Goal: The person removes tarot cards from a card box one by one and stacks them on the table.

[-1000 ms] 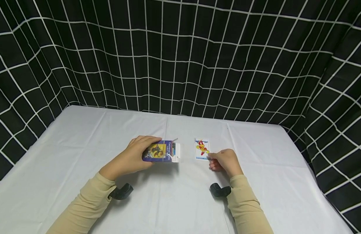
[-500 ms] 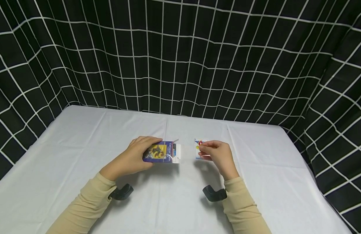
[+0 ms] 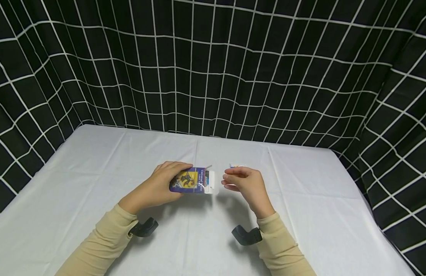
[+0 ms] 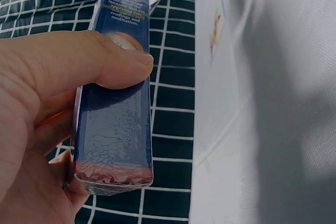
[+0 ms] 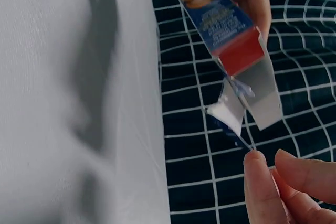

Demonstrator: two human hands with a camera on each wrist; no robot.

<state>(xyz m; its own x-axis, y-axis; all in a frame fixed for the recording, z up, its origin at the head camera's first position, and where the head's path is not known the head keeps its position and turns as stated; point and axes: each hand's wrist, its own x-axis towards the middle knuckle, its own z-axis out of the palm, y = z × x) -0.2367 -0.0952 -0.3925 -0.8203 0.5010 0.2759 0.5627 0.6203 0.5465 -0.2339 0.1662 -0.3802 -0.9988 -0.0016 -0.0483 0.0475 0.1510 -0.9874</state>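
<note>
My left hand (image 3: 161, 184) grips a blue tarot card box (image 3: 188, 180), fingers over its far side and thumb on its near side. The box is held above the table with its end open towards the right, and a picture card (image 3: 207, 181) shows at the opening. White flaps (image 5: 265, 95) stick out from that end in the right wrist view. My right hand (image 3: 245, 188) hovers just right of the flaps, thumb and fingertips slightly apart with nothing seen between them. Behind it a tarot card (image 3: 237, 165) lies on the table, mostly hidden.
A white cloth covers the table (image 3: 130, 153). Black curtains (image 3: 206, 76) with a white grid stand behind and at both sides. A dark wrist mount (image 3: 143, 227) juts from the left sleeve, another mount (image 3: 246, 235) from the right.
My right hand has let go of the card on the table and moved left towards the box's open end, now covering most of that card. The left hand and box have barely moved.
</note>
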